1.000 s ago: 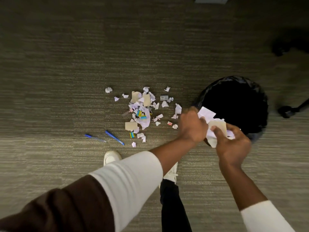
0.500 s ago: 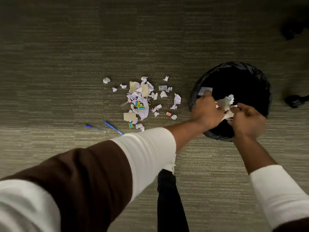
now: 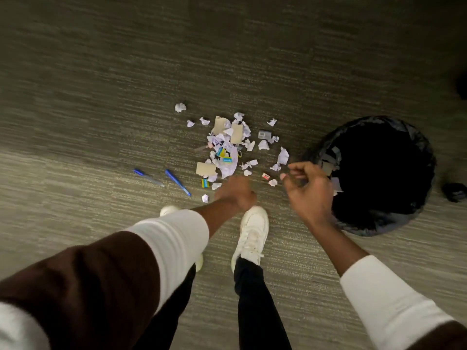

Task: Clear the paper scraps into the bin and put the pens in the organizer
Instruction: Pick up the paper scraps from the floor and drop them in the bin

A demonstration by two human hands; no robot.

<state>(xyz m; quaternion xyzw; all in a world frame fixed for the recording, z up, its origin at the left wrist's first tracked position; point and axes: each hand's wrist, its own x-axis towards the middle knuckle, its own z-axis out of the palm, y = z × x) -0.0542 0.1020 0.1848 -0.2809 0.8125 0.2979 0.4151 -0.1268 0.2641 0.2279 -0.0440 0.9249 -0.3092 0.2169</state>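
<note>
A heap of white, tan and coloured paper scraps lies on the carpet. Two blue pens lie just left of it, side by side. A round bin with a black liner stands at the right, with a few scraps falling inside along its left wall. My left hand hovers at the near edge of the heap, blurred, fingers curled, nothing seen in it. My right hand is between the heap and the bin's left rim, fingers loosely apart and empty. No organizer is in view.
My two white shoes stand on the grey-green carpet just below the heap. A small dark object lies right of the bin, and another dark shape sits at the right edge.
Both hands held paper scraps over the bin, let them go into it, and have drawn back left toward the heap. The view has tilted down.
</note>
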